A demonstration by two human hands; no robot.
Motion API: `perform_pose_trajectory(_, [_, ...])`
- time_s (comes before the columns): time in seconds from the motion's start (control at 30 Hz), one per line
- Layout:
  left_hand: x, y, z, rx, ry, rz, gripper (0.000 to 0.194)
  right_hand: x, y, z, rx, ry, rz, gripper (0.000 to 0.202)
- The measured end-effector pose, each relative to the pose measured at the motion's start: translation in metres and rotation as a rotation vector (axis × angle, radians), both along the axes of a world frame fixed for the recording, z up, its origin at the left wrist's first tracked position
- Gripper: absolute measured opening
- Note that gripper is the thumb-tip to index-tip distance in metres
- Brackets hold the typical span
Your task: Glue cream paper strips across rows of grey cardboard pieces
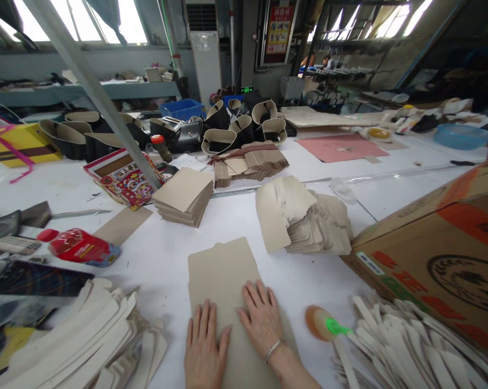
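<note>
A long beige sheet [223, 270] lies flat on the white table in front of me. My left hand [205, 343] rests on its left edge, fingers stretched out. On the right side of the same sheet my right hand [262, 316], with a bracelet at the wrist, lies with its fingers spread. Neither hand grips anything. Beyond the sheet are a stack of beige rectangles [185, 194] at the left and a pile of beige cut pieces [303, 216] at the right. A bottle of amber liquid with a green nozzle [320, 323] lies right of my right hand.
Beige strips lie in heaps at the lower left [90, 329] and lower right [414, 346]. A cardboard box [442, 254] stands at the right, a red bottle [82, 246] lies at the left. Black, beige-lined pieces [219, 140] and a pink sheet [337, 147] are farther back.
</note>
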State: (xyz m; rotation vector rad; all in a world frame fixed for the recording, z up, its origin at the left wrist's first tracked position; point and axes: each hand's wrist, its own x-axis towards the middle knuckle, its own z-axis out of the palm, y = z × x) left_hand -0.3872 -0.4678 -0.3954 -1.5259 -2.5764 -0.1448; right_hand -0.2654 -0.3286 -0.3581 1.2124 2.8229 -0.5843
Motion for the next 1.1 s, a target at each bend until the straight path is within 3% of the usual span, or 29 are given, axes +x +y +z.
perform_pose_trajectory(0.33, [0.002, -0.004, 0.004, -0.023, -0.047, -0.003, 0.055, 0.001, -0.006, -0.009, 0.057, -0.014, 0.013, 0.052])
perform_pose_trajectory(0.67, [0.001, -0.001, 0.021, -0.072, -0.088, -0.021, 0.051, 0.01, -0.011, -0.003, 0.015, -0.024, 0.07, 0.052])
perform_pose_trajectory(1.1, [0.02, -0.018, 0.016, 0.027, -0.038, -0.008, 0.05, 0.024, -0.022, -0.003, 0.035, 0.021, 0.07, 0.05])
